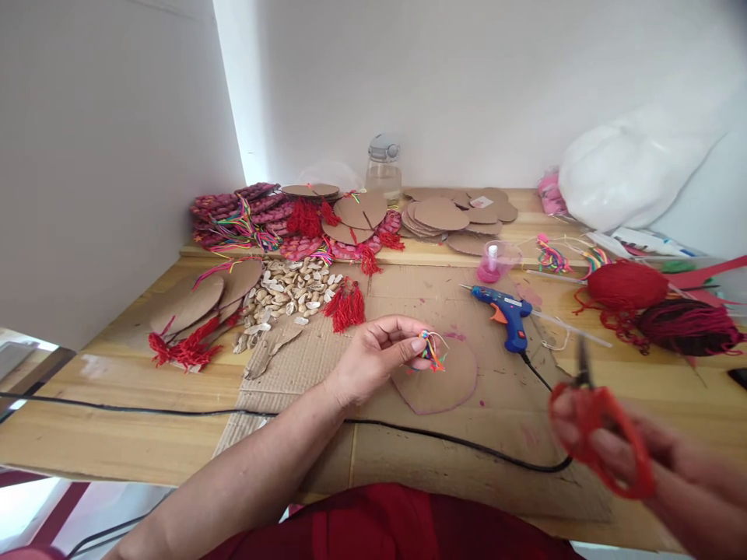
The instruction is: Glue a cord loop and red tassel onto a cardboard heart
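Between the thumb and fingers of my left hand (379, 354) is a small bundle of colourful cords (432, 351), with a thin loop sticking out. Beneath it, a round cardboard piece (447, 390) with a pinkish edge lies on the cardboard sheet (402, 292). At the right, my right hand (671, 459) grips red-handled scissors (627, 447) by the loops, blades pointing up and away. Both the scissors and that hand are blurred. A blue glue gun (503, 305) lies between the hands, farther back. Red tassels (345, 305) rest beyond my left hand.
Peanut shells (297, 284) are heaped at left, near cardboard discs with tassels (190, 305). Along the back stand decorated pink pieces (233, 218), stacked cardboard discs (437, 214) and a bottle (384, 167). Red yarn (627, 284) sits at right. A black cable (443, 439) crosses the front.
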{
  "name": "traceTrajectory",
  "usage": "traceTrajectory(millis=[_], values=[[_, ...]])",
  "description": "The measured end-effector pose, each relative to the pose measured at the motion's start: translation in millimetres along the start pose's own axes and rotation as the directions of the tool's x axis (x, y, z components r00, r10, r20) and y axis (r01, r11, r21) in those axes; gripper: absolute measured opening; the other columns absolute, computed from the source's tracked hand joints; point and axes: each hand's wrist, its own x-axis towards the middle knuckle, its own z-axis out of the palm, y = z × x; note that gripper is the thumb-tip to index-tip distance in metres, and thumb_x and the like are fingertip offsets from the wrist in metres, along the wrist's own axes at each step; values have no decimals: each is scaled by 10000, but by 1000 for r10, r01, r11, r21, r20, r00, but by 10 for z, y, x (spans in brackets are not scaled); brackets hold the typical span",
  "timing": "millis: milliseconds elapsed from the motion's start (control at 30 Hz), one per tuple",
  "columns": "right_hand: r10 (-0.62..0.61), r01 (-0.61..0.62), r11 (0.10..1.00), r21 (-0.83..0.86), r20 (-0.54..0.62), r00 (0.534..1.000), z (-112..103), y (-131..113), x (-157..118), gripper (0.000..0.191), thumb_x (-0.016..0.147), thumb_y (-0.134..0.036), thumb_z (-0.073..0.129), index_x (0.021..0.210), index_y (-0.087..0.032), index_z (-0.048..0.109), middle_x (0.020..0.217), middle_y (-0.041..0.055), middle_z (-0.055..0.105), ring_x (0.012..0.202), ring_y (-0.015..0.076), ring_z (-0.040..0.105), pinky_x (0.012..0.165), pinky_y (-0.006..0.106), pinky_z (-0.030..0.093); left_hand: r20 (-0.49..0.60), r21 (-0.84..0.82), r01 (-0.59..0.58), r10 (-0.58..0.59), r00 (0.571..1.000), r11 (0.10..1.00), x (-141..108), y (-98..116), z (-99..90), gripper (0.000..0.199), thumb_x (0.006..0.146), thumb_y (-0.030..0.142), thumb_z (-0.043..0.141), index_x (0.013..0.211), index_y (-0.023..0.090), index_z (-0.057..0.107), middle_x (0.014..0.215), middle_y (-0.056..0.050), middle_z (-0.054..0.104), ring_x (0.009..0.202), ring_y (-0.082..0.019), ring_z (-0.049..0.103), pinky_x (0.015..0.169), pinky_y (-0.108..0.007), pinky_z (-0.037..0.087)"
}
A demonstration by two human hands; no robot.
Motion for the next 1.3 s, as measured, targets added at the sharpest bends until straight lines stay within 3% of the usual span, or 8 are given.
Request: traceTrajectory(millis=[67,133,233,467,700,1300], values=[[150,-170,985,41,306,940,451,-263,-19,275,890,-568,613,958,-324,719,795,123,641,687,263,582,538,388,479,-3,-17,5,-5,1000,1000,1,-5,0,335,755,335,869,963,105,741,913,-94,769,726,-140,722,686,-251,603],[161,-249,962,107,515,842,789,-458,26,376,949,-613,498,918,-268,643,775,66,604,631,186,473,577,339,434,-3,-36,9,-9,1000,999,2,-9,5,337,737,332,883,948,109,744,892,-85,770,711,-137,720,673,-246,600],[33,-226,947,230,627,778,1070,-581,157,472,962,-667,436,828,-228,546,706,23,561,611,151,400,589,304,373,1,-59,13,-13,1000,998,2,-13,18,320,717,322,896,911,115,749,882,-82,775,714,-145,726,666,-245,596],[-96,-220,892,395,640,762,1218,-407,299,559,934,-763,363,875,-222,489,679,-7,541,563,123,370,565,278,307,1,-146,44,-44,999,988,-4,-11,28,263,710,278,904,872,124,764,869,-71,783,715,-131,731,647,-207,589],[-96,-212,896,390,637,765,1206,-387,303,614,941,-782,222,874,-221,462,646,-25,496,562,130,360,589,293,311,-10,-162,62,-64,998,985,8,-46,9,279,705,277,909,883,121,761,868,-75,787,717,-142,740,662,-219,612],[-111,-209,883,421,618,778,1238,-305,309,602,951,-765,248,879,-213,477,645,-29,500,555,117,360,566,274,303,6,-176,45,-45,999,983,20,-60,6,221,727,240,894,870,126,770,880,-86,795,722,-146,754,665,-211,619]])
